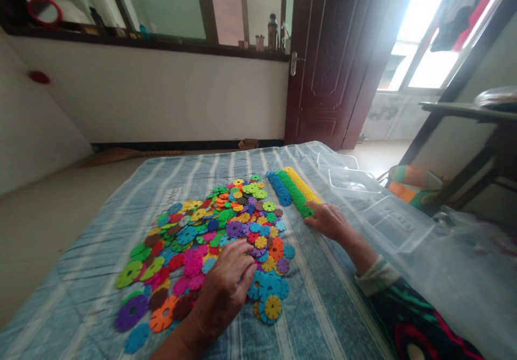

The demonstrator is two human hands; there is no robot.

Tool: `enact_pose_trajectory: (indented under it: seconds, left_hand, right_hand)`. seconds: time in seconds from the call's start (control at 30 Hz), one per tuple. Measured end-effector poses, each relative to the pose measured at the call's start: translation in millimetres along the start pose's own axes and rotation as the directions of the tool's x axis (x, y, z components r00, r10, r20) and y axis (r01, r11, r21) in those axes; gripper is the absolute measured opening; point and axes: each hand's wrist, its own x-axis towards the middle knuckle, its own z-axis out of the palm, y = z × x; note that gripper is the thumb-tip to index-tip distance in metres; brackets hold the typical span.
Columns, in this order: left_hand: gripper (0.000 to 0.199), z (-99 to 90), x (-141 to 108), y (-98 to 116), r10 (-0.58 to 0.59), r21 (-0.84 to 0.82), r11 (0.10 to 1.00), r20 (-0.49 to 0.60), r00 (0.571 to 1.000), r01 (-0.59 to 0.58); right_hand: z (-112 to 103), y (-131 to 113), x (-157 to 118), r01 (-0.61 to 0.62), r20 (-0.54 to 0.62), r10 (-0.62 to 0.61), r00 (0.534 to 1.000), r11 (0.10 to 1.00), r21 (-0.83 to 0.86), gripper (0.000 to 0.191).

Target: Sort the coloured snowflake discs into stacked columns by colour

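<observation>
A wide pile of colourful notched plastic discs [194,234] lies on a striped blue cloth. Over the pile's right part is my left hand [230,279], its fingers bent down onto the discs; what its fingertips hold, if anything, is hidden. Three rows of overlapping discs lie side by side to the right: a blue row [278,188], a green row [294,192] and a yellow row [301,185]. My right hand [328,220] touches the near end of the green and yellow rows, thumb and fingers around that end.
Clear plastic boxes and lids [398,222] line the cloth's right edge. Behind the cloth are a brown door [327,53] and a window sill [161,42] with bottles and cups. A dark table [468,113] stands at the right.
</observation>
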Motion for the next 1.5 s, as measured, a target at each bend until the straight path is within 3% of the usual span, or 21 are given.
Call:
enact_pose_trajectory:
  seconds: [0.3,1.23,1.5]
  left_hand:
    - [0.015,-0.2,-0.8,-1.1,-0.003,-0.009,1.000,0.034,0.999,0.004]
    - [0.018,0.7,-1.8,-1.4,-0.007,0.010,1.000,0.095,0.995,0.006]
    - [0.016,7.8,-10.1,-7.6,-0.028,-0.022,0.999,0.067,0.997,0.030]
  right_hand:
    - [2.4,-1.2,3.0,-0.064,0.006,0.064,0.998,0.998,0.018,0.059]
    - [6.2,-2.3,4.0,-0.082,-0.016,0.082,0.996,0.997,0.011,0.047]
    - [5.2,7.2,7.4,-0.051,0.007,0.050,0.999,0.990,0.128,0.051]
